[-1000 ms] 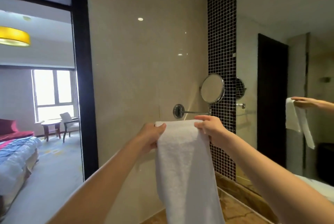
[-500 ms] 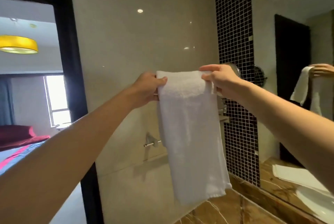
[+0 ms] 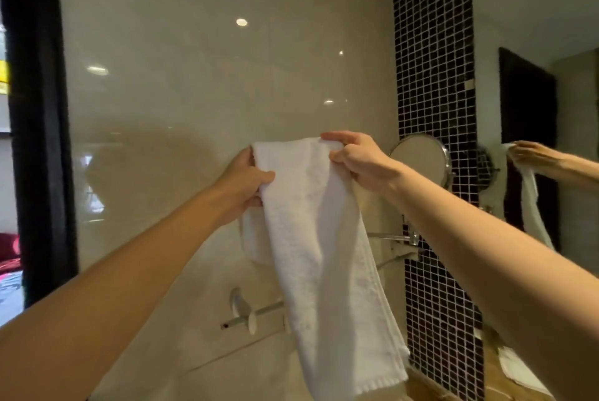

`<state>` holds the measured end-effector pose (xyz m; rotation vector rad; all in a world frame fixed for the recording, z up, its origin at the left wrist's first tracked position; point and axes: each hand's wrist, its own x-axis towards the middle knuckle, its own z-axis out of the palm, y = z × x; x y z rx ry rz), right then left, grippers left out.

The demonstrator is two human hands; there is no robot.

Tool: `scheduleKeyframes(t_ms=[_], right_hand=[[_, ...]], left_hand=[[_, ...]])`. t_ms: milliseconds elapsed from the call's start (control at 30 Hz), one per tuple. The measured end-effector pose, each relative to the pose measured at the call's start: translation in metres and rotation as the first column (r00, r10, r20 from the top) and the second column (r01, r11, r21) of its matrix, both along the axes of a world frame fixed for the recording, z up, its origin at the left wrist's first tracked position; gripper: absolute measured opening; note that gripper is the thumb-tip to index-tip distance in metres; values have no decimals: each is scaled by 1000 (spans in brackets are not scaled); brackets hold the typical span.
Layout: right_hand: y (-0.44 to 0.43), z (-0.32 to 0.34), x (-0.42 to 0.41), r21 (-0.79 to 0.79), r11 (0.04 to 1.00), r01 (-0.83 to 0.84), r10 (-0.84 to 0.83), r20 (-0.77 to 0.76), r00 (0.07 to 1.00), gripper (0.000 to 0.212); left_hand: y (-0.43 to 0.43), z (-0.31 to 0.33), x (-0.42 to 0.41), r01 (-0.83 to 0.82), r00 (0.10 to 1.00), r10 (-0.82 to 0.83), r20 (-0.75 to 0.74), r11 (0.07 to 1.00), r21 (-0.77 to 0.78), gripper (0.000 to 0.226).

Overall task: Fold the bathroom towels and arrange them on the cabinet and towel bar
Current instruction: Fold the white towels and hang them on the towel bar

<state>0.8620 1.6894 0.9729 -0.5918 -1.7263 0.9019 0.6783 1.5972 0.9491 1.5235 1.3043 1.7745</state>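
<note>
The left grip (image 3: 244, 186) and right grip (image 3: 359, 162) pinched the towel (image 3: 311, 238) by its top corners, high above the towel bar (image 3: 265, 309). It seemed best to keep the top flat and lower it slowly

Round swivel mirror (image 3: 419, 161) against a black mosaic tile strip (image 3: 434, 76), glossy beige wall (image 3: 194, 76) alongside

I log: towel (image 3: 311, 238) hangs before the wall (image 3: 178, 109), left hand (image 3: 241, 185) gripping its top left, right hand (image 3: 359, 161) its top right. Bar (image 3: 259, 312) below, behind towel. Mirror (image 3: 421, 157) just right of right hand, before tile strip (image 3: 434, 60). Doorframe (image 3: 39, 141) far left.
</note>
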Motion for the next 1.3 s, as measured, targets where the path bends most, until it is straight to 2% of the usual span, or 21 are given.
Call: scheduleKeyframes(t_ms=[133,267,367,433,567,700,767,867,967,1033,1100,1200,1300], right_hand=[[32,-22,-21,-98,995,-15,17,24,1000,46],[45,-51,-27,-181,983,7,13,111,994,48],[47,-72,-31,-236,971,47,-3,183,983,47],[47,-84,-34,-258,962,85,-19,250,968,46],[47,-101,-41,-313,933,180,-72,325,943,37],[53,-127,-53,-389,865,317,-150,401,903,30],[56,-134,-55,-439,821,365,-195,386,902,30],[58,-136,-53,-518,780,352,-225,293,929,25],[58,-143,-51,-501,802,324,-238,228,944,31],[57,-150,-54,-429,834,347,-250,268,931,37],[57,-159,-57,-355,848,393,-294,302,907,37],[60,-171,-61,-289,858,425,-322,343,883,31],[66,-180,-64,-229,876,425,-307,414,857,27]], left_hand=[[21,-20,-18,32,999,-30,22,994,-103,30],[32,-46,-32,75,997,-76,8,966,-246,28],[39,-66,-39,87,994,-59,91,937,-337,29],[46,-79,-45,49,993,-2,117,914,-402,23],[58,-100,-57,-100,992,123,13,863,-495,19],[69,-122,-55,-102,991,132,16,831,-547,22],[74,-131,-52,-95,989,143,45,830,-550,20],[76,-137,-55,-66,990,125,70,830,-554,17],[77,-142,-61,-45,993,96,70,850,-525,18],[76,-149,-61,-100,993,117,6,874,-476,24],[72,-158,-60,-207,973,137,-184,867,-452,29],[66,-172,-57,-364,868,178,-464,863,-350,28],[64,-180,-51,-408,776,196,-599,881,-240,25]])
